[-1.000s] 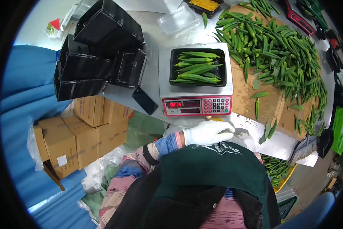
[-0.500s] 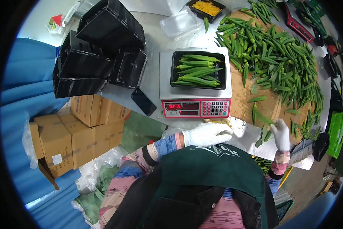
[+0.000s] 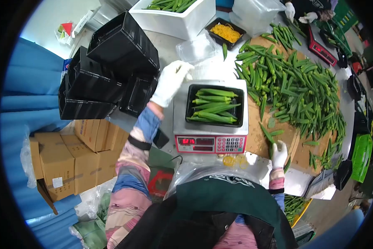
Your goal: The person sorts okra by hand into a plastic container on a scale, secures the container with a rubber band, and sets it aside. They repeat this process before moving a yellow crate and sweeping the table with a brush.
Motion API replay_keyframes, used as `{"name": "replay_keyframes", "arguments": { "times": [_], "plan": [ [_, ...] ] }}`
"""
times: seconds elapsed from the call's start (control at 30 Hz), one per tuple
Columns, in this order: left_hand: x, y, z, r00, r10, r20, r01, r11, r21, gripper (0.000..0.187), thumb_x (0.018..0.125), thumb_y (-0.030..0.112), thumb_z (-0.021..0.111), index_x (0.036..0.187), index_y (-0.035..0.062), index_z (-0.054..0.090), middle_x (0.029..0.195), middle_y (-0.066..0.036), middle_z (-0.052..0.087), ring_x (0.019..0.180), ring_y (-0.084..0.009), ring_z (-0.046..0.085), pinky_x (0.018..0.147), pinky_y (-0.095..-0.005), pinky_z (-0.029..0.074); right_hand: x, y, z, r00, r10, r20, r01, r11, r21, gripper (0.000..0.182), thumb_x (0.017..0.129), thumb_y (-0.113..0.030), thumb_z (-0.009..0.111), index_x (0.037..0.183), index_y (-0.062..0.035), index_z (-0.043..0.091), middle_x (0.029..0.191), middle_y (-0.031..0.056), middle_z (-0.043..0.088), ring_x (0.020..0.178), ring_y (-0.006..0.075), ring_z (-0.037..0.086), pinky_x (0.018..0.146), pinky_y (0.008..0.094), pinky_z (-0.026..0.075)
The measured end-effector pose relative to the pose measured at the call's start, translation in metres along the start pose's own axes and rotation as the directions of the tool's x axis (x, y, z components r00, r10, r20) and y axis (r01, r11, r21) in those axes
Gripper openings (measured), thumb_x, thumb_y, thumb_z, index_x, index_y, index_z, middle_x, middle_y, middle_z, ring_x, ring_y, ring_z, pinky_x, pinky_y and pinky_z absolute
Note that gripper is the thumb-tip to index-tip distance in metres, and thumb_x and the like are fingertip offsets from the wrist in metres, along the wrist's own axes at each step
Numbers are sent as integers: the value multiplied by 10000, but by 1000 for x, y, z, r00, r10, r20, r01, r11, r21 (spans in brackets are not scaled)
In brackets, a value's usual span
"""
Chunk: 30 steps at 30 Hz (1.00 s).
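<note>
My left hand [image 3: 172,81], in a white glove, hovers over the left edge of the scale [image 3: 180,112], between stacked black trays [image 3: 124,45] and a clear plastic container [image 3: 198,47]. Its fingers are loosely bent and slightly apart, with nothing visible in them. On the scale sits a black tray [image 3: 191,97] of okra pods [image 3: 214,108]; the red display seems to read 0.215. My right hand [image 3: 279,154], also white-gloved, is closed at the cardboard's near edge on one okra pod [image 3: 266,133], which points up and left from its fingertips.
A large okra heap [image 3: 294,79] covers the cardboard [image 3: 257,139]. Behind stand a white foam box [image 3: 174,23] and a black tray of yellow rubber bands [image 3: 225,33]. A phone [image 3: 160,139] lies under my left forearm. Another person's gloved hands [image 3: 308,17] work at the far right.
My left hand has risen from beside the apron to the scale's far left side. My right hand has moved left with the okra pod. The view has tilted up, showing the foam box.
</note>
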State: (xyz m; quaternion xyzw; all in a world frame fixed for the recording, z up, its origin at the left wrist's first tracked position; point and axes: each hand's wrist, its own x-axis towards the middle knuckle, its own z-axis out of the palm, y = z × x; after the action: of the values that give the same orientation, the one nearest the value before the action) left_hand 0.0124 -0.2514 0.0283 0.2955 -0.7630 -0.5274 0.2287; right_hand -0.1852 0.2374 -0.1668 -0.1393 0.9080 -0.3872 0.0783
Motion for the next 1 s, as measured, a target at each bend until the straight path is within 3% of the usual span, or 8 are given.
{"name": "replay_keyframes", "arguments": {
  "times": [0.07,0.27,0.43,0.57,0.73,0.8,0.93,1.0],
  "plan": [
    [43,-34,-3,995,65,-76,-41,961,273,231,972,258,593,1026,76,723,879,-70,713,813,-178,665,771,-309,510,-2,-8,-4,984,-173,-49,162,970,-183,299,859,-94,744,1132,0,664,1132,174,675,1090,332,625,991,403,470],
    [131,-108,9,991,95,94,-132,599,790,197,845,246,690,1015,156,730,1008,-109,708,1048,-326,633,928,-423,501,0,-24,-16,994,-93,-61,82,983,-166,237,880,-50,687,1106,19,673,1187,166,654,1161,308,593,1049,388,436],
    [177,-145,8,971,33,235,-234,304,924,176,844,237,697,998,151,704,912,-128,702,881,-363,663,844,-448,538,0,-24,-19,996,10,-85,-14,999,-45,219,893,-18,654,1109,8,681,1217,154,638,1175,288,595,1044,379,453],
    [180,-117,-1,987,117,-109,-80,951,297,97,954,176,624,957,89,668,756,-8,643,678,-147,601,615,-284,487,11,-44,-18,994,36,-106,-26,995,92,214,917,-7,627,1124,13,676,1186,151,659,1154,288,611,1041,367,454],
    [117,20,-3,999,38,-39,-42,992,-120,154,992,178,602,970,46,677,730,9,615,598,-58,512,536,-235,408,47,-123,-17,967,-256,-3,256,967,-5,273,916,-28,651,1187,4,644,1226,152,655,1148,288,616,1016,359,468],
    [85,54,1,991,-52,126,68,989,-133,166,999,181,600,993,37,684,741,22,605,588,-31,481,520,-215,388,57,-187,-19,973,-212,94,193,964,184,395,910,-8,644,1303,-5,607,1306,136,633,1222,235,591,1051,342,446],
    [15,80,23,828,-258,498,357,927,-113,212,1001,234,622,1004,33,690,711,16,597,580,-33,489,523,-201,388,49,-277,-20,829,-414,376,-126,518,846,725,946,-47,626,1565,13,252,1458,173,492,1247,227,554,948,320,498],
    [-12,76,33,787,-327,523,467,869,-160,227,997,224,625,1046,12,691,706,-6,610,584,-51,521,530,-205,407,33,-300,-11,811,-358,463,-140,649,748,720,940,-22,644,1555,22,272,1373,154,555,1082,158,606,874,271,515]
  ]
}}
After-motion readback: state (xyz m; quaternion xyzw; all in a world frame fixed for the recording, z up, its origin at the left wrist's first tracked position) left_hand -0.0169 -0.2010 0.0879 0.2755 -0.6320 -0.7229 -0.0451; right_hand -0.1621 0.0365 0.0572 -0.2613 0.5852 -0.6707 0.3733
